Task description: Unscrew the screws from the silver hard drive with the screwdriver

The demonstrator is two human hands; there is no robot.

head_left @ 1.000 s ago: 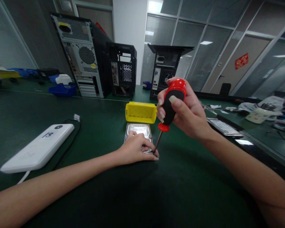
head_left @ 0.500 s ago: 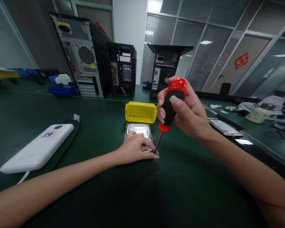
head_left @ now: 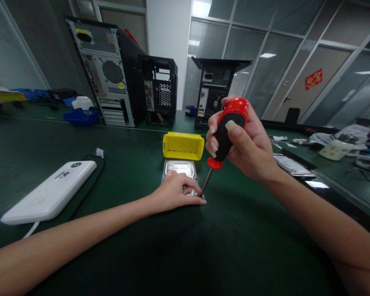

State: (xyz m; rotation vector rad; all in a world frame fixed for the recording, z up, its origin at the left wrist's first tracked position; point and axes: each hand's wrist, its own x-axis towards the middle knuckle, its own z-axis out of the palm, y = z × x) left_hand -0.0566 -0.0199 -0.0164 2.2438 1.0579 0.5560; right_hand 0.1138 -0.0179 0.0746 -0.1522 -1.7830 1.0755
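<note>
A silver hard drive lies flat on the green table, its near part covered by my left hand. The fingers of that hand are bent over the drive, with thumb and forefinger closed at its near right corner. My right hand is wrapped round the red and black handle of a screwdriver. Its shaft slants down to the left, and the tip ends between my left thumb and forefinger. Exactly what the tip touches is hidden by those fingers.
Just behind the drive stands a yellow bin. A white power bank-like box with a cable lies left. Computer cases line the back, beside a blue bin. Another drive lies right.
My right hand and the screwdriver handle have shifted slightly right and up, so the shaft leans more. My left hand stays on the hard drive.
</note>
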